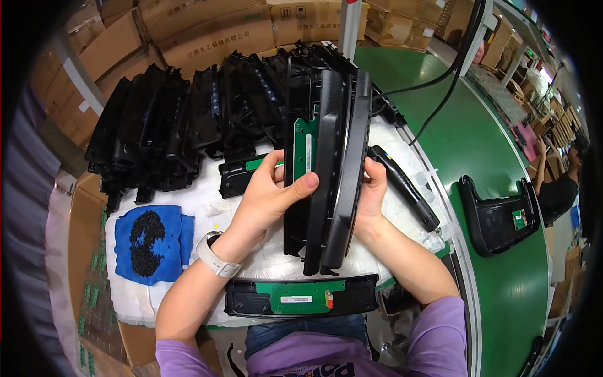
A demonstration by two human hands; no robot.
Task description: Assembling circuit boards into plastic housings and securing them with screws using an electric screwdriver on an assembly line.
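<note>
Over the white-covered table I hold several long black plastic housings [328,207] pressed together and standing on end. My left hand [262,198] grips their left side, thumb across the front and fingers behind. My right hand [372,198] is closed around the right side, its fingers partly hidden behind the plastic. A green circuit board [301,151] with a white label strip sits inside the leftmost housing. In front of me, at the table's near edge, another black housing [360,298] lies flat with a green circuit board [276,303] in it.
Many black housings [151,125] are piled at the back left. A blue cloth [174,242] bears small black screws [146,242]. A black cylindrical tool [405,188] lies on the right. A U-shaped black part [490,235] rests on the green surface [433,113]. Black cables [453,69] hang there.
</note>
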